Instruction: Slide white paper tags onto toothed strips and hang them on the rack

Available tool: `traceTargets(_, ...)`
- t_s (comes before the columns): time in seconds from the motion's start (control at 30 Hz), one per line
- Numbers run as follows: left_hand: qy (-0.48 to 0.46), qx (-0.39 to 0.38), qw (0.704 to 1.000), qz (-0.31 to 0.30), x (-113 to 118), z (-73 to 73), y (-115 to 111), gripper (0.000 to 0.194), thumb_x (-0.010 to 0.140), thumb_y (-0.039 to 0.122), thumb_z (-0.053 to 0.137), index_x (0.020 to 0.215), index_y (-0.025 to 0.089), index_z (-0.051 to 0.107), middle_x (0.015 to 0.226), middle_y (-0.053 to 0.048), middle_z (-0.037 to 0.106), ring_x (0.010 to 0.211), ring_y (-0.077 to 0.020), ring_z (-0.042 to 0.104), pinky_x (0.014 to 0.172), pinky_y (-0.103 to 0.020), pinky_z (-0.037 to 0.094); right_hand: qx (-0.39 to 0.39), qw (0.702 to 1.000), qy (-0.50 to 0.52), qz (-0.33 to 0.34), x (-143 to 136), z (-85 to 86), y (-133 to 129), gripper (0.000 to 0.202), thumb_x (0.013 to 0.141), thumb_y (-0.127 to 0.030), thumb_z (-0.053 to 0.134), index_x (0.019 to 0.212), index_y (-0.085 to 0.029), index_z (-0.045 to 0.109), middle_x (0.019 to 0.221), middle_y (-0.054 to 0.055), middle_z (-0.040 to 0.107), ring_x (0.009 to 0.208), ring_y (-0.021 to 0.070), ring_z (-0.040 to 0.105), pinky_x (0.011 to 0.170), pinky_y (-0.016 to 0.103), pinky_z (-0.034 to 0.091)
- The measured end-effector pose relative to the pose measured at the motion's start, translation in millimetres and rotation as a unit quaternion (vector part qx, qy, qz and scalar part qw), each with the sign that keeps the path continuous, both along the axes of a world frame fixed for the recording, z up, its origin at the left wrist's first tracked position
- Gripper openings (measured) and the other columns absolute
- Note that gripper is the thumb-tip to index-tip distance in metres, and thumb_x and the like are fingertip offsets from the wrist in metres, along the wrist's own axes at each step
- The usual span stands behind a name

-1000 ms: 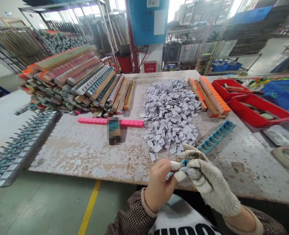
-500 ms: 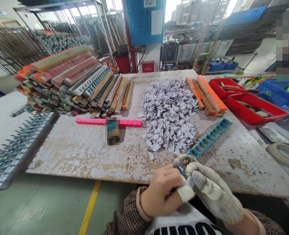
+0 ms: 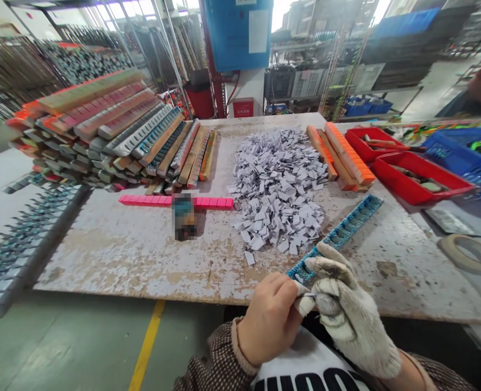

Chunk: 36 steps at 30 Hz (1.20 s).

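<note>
Free: bare tabletop (image 3: 134, 255) near left.
Blocked far: stacked strips (image 3: 102, 130), paper-tag heap (image 3: 277, 190).
Blocked right: red trays (image 3: 411, 174).

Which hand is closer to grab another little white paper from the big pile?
Probably the right hand. The gloved one sits on the near end of the blue strip, just below the paper pile. The bare left hand is lower, off the table edge, its fingers pinching something small.

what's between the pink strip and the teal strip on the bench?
In the head view, the heap of small white tags lies between the pink strip and the teal strip, on the worn tabletop.
</note>
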<state>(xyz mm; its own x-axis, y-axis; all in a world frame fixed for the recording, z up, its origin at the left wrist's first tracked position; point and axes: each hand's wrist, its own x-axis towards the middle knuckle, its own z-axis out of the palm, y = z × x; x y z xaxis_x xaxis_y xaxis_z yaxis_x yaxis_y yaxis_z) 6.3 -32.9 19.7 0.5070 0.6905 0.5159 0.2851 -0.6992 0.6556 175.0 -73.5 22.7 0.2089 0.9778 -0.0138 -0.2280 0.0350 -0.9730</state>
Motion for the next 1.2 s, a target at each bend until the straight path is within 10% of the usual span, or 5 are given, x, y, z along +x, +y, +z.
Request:
traceTargets(0.13,0.003,0.018,1.0,-0.013,4.6,-10.2,-0.5,0.022,0.1,0.021,0.049,0.078,0.022,0.05,0.07,-0.005,0.059,0.067,-0.0192,0.049,0.061,-0.033,0.033,0.068,0.979,-0.19,-0.02,11.1,-7.7,-1.8,0.027,0.106,-0.046,0.057,0.129,-0.033,0.063,0.121,0.012,0.066,0.06,0.0193,0.064,0.044,0.032,0.06)
traceTargets(0.3,0.04,0.026,0.996,0.072,2.8,-28.6,10.7,0.027,0.1,0.046,0.059,0.091,0.02,0.058,0.082,-0.007,0.067,0.077,-0.0233,0.059,0.07,-0.037,0.044,0.163,0.911,-0.373,-0.065,43.4,-25.5,17.9,0.011,0.101,-0.039,0.067,0.094,-0.031,0.067,0.117,0.008,0.07,0.124,0.0367,0.059,0.099,0.059,0.058)
traceTargets(0.53,0.158,-0.061,0.982,0.085,-11.8,-52.8,7.6,0.044,0.083,0.042,0.083,0.112,0.018,0.06,0.103,-0.009,0.069,0.094,-0.0303,0.063,0.081,-0.045,0.052,0.274,0.712,-0.643,-0.064,51.8,-45.8,41.1,0.01,0.099,-0.018,0.062,0.09,-0.022,0.06,0.124,0.006,0.069,0.134,0.0351,0.053,0.116,0.066,0.038)
traceTargets(1.2,0.129,-0.098,0.985,0.051,-10.5,-64.6,8.8,0.042,0.08,0.031,0.087,0.107,0.018,0.059,0.099,-0.006,0.066,0.088,-0.0271,0.062,0.076,-0.04,0.052,0.272,0.681,-0.679,0.042,49.9,-44.8,51.3,0.01,0.098,-0.009,0.055,0.097,-0.016,0.063,0.116,0.011,0.067,0.129,0.0347,0.057,0.118,0.063,0.037)
